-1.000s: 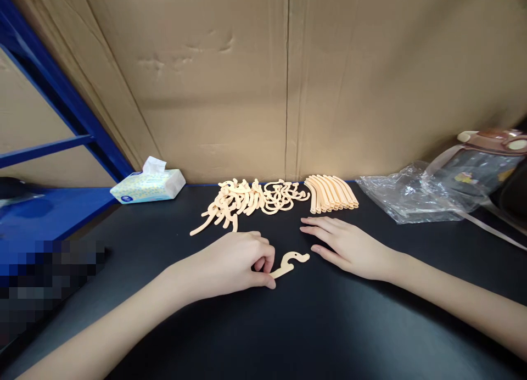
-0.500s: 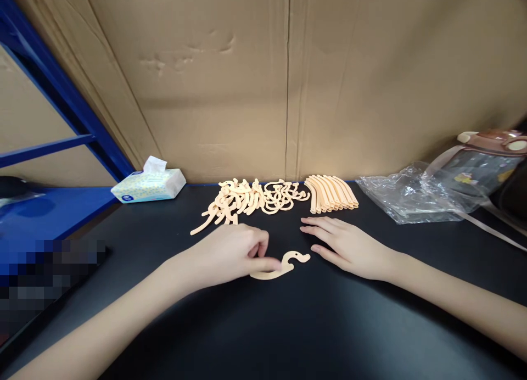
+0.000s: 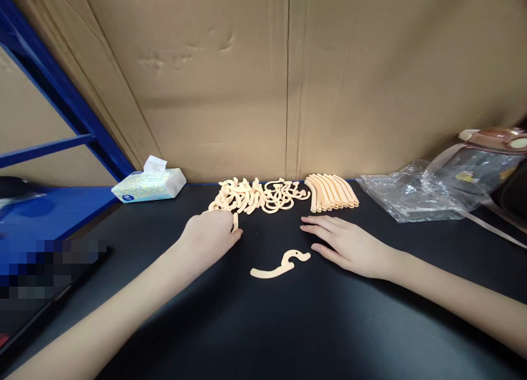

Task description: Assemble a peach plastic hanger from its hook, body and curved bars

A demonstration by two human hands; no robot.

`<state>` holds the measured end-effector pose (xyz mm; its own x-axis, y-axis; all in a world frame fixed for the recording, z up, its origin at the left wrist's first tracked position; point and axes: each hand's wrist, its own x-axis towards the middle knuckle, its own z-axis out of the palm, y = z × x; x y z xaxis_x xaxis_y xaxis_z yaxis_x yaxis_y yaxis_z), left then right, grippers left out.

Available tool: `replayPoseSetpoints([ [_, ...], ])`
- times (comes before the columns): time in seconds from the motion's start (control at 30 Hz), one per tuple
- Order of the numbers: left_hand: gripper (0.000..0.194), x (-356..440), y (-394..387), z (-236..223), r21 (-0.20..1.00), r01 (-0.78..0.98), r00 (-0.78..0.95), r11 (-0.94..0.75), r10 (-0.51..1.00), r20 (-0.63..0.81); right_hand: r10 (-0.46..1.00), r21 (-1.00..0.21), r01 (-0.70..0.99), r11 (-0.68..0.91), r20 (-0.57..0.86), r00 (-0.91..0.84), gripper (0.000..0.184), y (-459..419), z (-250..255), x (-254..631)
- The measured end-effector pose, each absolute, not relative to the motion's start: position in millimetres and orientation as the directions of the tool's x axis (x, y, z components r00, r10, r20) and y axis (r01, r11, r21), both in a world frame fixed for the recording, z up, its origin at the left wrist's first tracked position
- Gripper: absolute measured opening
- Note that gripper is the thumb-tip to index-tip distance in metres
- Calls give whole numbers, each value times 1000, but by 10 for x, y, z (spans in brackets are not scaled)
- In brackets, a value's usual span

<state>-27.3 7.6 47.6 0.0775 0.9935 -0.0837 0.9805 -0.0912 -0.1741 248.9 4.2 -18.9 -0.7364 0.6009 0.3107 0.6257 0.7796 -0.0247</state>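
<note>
On the black table lies a single pale beige hook-shaped flat piece with a curved tail and a small hole near its hooked end. Up and left of it, my left hand is closed at the front of a heap of similar curved pieces. The end of one curved beige piece shows between its thumb and index finger; the other fingertips are hidden. My right hand rests on the table with fingers apart and nothing in them, its thumb close to the hooked end of the single piece.
Thin C-shaped beige pieces lie beside the heap, then a neat stack of curved strips. A tissue pack is at back left. At right are a clear plastic bag and a strapped bottle. Cardboard stands behind.
My left hand has left the single hook-shaped piece and moved up and left to the heap, closing on a piece there. The single piece and my right hand have stayed in place.
</note>
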Motion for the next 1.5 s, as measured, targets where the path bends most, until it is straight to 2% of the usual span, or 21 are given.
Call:
replayPoseSetpoints([
  [0.3, 19, -331, 170, 422, -80, 996, 19, -27, 995, -97, 596, -19, 623, 782, 316, -739, 37, 31, -188, 2485],
  [0.83, 13, -303, 154, 432, -38, 999, 10, -15, 994, -112, 608, -20, 632, 775, 296, -736, 37, 27, -195, 2473],
  [1.03, 13, -306, 136, 431, 22, 999, 44, -42, 996, -80, 609, -18, 632, 775, 287, -739, 38, 28, -198, 2473],
  [1.13, 11, -270, 92, 442, 108, 986, 135, -130, 990, -49, 611, -22, 633, 774, 290, -737, 38, 28, -197, 2473],
  [1.2, 10, -224, 40, 453, 194, 951, 256, -242, 965, -53, 614, -28, 635, 772, 288, -735, 39, 28, -199, 2472],
  [1.33, 11, -136, -67, 463, 369, 803, 534, -469, 840, -96, 635, -58, 652, 756, 307, -709, 45, 28, -214, 2468],
  [1.5, 24, -120, -99, 435, 490, 649, 717, -582, 683, -139, 611, -37, 634, 772, 314, -726, 42, 34, -217, 2471],
])
